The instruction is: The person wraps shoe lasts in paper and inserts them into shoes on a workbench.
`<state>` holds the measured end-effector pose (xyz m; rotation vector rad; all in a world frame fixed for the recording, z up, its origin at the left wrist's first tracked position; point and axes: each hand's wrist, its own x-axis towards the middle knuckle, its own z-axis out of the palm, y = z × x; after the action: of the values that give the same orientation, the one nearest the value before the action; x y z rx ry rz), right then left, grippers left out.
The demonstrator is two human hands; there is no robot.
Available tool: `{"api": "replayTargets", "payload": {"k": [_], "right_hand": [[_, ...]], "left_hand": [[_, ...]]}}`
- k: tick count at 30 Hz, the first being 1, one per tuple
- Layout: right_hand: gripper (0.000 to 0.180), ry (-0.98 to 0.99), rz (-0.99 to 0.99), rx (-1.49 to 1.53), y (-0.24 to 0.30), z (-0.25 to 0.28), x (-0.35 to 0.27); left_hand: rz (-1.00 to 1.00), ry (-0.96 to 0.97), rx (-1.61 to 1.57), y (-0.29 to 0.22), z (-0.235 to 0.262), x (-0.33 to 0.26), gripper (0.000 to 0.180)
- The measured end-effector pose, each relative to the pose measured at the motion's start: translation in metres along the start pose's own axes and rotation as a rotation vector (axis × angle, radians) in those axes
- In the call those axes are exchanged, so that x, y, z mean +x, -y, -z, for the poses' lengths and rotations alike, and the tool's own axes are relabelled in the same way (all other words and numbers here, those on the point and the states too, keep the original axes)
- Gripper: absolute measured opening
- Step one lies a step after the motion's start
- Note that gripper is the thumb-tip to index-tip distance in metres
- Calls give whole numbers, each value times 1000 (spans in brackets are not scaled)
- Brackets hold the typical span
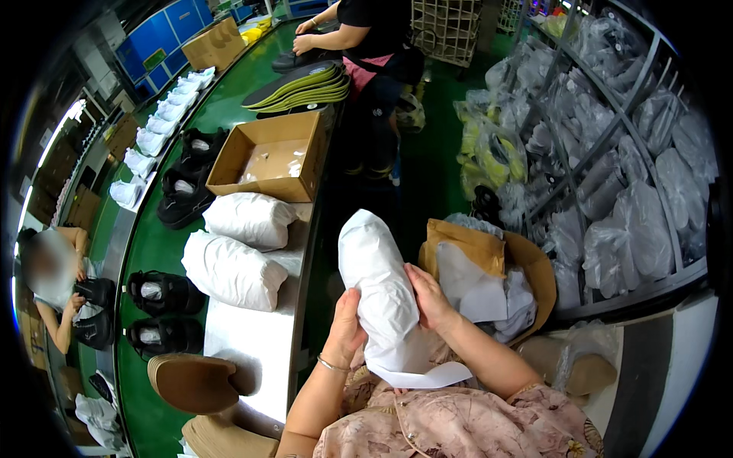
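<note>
In the head view, a white paper-wrapped bundle (374, 278) is held up in front of the wearer, clear of the metal counter (248, 336), to the right of and nearer than an open tan cardboard box (252, 189). It is clasped from both sides: the left grip (349, 320) is closed against its left flank, the right grip (431, 298) against its right, with the fingers partly hidden. A loose paper flap is left hanging at its lower end.

The pale, shiny counter is seen on the near side of the box, and two plump white paper parcels (233, 271) are laid there. Farther toward the wearer from the box, stacked curved brown boards (191, 382) are placed. To the box's left, a long green surface (145, 259) is lined with black shoes (164, 294). Beyond the box, black-and-lime insoles (298, 88) are piled, and black footwear is handled by a dark-clad co-worker (374, 30). Well to the box's right, a grey metal rack (641, 130) is filled with clear plastic bags (630, 229); nearer than the rack, a brown carton (544, 278) is filled with papers.
</note>
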<state>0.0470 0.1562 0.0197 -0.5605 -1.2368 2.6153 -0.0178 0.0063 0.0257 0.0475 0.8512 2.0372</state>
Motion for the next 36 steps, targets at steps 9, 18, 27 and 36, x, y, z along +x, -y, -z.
{"api": "replayTargets", "payload": {"k": [9,18,27,36], "right_hand": [[24,-10,60,-73,37,-39,-5],[22,19,413,-757,36,1,44],[41,83,-2,-410,100,3,18],[39,586,658,-1747,149,-22,-47]], "left_hand": [[57,-2,-284,2,-9,0,79],[142,286,-200,-14,-20,2,72],[174,101,-211,-17,-42,17,57],[239,40,-39,-23,-52,42,50]]}}
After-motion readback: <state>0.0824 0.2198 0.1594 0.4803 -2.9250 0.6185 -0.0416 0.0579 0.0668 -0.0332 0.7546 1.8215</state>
